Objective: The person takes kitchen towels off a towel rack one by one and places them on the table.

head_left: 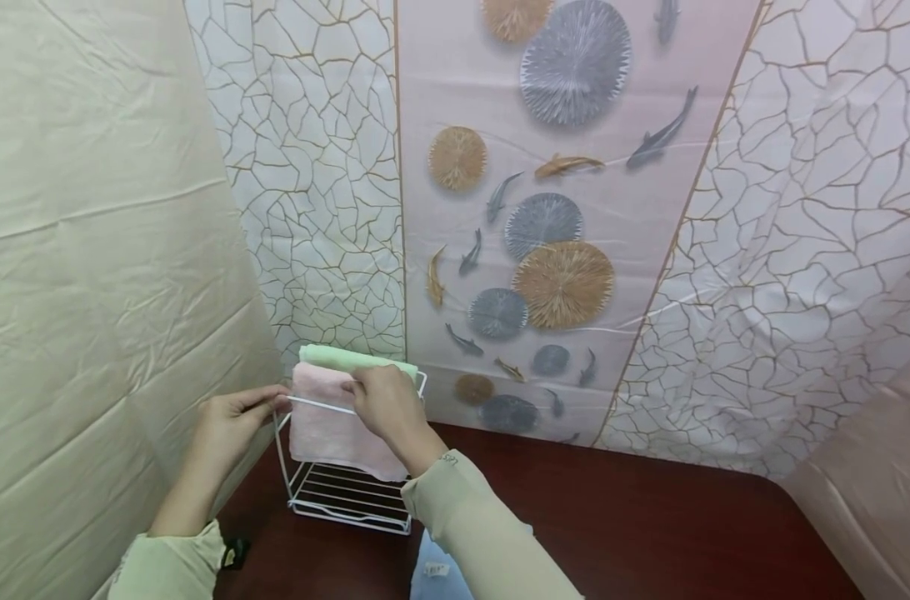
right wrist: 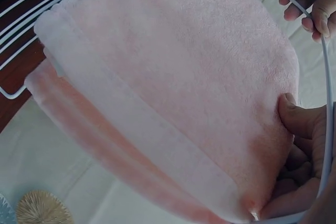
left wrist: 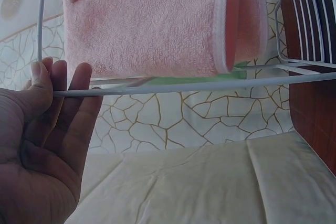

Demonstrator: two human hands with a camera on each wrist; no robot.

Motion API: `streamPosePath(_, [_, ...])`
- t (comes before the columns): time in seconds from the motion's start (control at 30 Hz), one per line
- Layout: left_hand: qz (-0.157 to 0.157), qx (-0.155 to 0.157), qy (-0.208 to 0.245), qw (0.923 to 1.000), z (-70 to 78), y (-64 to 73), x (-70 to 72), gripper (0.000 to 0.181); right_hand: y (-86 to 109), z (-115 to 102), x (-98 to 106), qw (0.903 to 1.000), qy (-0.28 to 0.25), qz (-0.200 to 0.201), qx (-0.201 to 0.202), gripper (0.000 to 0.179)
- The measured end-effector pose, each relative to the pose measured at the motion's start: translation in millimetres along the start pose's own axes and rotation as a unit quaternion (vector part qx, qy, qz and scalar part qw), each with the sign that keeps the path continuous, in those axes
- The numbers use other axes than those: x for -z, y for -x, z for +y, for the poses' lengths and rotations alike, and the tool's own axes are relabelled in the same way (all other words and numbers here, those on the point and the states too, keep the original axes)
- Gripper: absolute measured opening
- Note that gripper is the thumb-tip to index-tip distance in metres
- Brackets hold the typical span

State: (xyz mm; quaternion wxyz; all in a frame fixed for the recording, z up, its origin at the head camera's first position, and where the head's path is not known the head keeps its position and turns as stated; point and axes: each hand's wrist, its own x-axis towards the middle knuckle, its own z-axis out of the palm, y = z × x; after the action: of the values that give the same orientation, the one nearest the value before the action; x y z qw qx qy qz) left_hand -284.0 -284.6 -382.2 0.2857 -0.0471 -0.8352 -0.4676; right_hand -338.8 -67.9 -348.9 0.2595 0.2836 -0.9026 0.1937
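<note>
A white wire rack (head_left: 350, 521) stands at the left of the dark red table. My left hand (head_left: 226, 421) pinches the corner of its front top bar between thumb and fingers, as the left wrist view shows. A folded pink towel (head_left: 331, 433) hangs over a bar behind that one. With thumb and fingers my right hand (right wrist: 304, 124) pinches the pink towel's upper edge, close to the front wire. Behind it, a light green towel (head_left: 350, 359) hangs over the rearmost bar. The right forearm partly covers the rack's right side.
A blue cloth (head_left: 438, 571) with a white label lies at the table's front, partly under the right sleeve. A small black object (head_left: 234, 552) is beside the left sleeve. Beige fabric (head_left: 110, 333) walls the left side, and a patterned curtain (head_left: 327, 208) hangs behind the rack.
</note>
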Motion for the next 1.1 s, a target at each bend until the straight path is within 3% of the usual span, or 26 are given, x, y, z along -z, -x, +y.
streamPosePath(0.77, [0.009, -0.003, 0.000, 1.0000, 2.7, 2.4, 1.1, 0.019, 3.0, -0.5, -1.2, 0.9999, -0.003, 0.010, -0.009, 0.031])
streamPosePath(1.1, [0.004, -0.001, -0.005, 1.0000, 5.2, 1.8, 0.1, 0.021, 3.2, 2.9, -0.8, 0.9992, 0.005, 0.040, 0.008, 0.030])
